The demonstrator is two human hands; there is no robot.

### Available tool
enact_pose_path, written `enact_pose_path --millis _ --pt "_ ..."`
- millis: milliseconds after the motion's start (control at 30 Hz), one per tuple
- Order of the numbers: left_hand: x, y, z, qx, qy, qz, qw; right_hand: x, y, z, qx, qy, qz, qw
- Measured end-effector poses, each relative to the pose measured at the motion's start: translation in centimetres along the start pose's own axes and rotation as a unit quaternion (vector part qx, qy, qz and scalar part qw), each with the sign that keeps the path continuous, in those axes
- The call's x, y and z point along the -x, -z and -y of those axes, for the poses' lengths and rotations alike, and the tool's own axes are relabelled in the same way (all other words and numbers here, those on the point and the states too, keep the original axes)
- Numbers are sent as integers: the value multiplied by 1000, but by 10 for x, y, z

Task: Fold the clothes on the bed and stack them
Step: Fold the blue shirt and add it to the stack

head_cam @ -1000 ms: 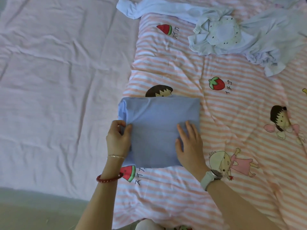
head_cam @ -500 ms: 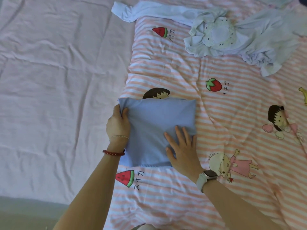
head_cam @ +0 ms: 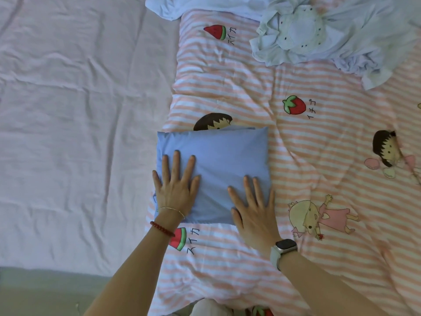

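left hand [head_cam: 176, 190] flat on folded blue garment [head_cam: 218, 160] | right hand [head_cam: 254, 213] flat too

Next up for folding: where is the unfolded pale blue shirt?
In the head view the pale blue shirt lies crumpled at the top right of the striped quilt, beyond the folded blue garment.

Open bed to the left, clutter upper right

Your hands have flat pink sheet [head_cam: 68, 133] across the frame's left and striped quilt [head_cam: 330, 179] at right; crumpled pale clothes [head_cam: 341, 37] block the upper right.
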State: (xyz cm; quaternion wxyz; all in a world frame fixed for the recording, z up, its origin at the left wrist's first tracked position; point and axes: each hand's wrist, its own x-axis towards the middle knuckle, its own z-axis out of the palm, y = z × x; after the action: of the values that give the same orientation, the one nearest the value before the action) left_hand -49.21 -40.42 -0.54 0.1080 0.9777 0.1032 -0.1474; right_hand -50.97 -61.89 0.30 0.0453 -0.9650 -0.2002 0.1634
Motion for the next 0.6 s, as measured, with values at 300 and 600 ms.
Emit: enact_pose_path --millis 300,600 --pt "-2 30 11 378 197 -100 899 25 14 -35 -284 -161 -97 940" --pt "-20 52 21 449 258 40 855 -53 39 -31 -535 -330 -41 776"
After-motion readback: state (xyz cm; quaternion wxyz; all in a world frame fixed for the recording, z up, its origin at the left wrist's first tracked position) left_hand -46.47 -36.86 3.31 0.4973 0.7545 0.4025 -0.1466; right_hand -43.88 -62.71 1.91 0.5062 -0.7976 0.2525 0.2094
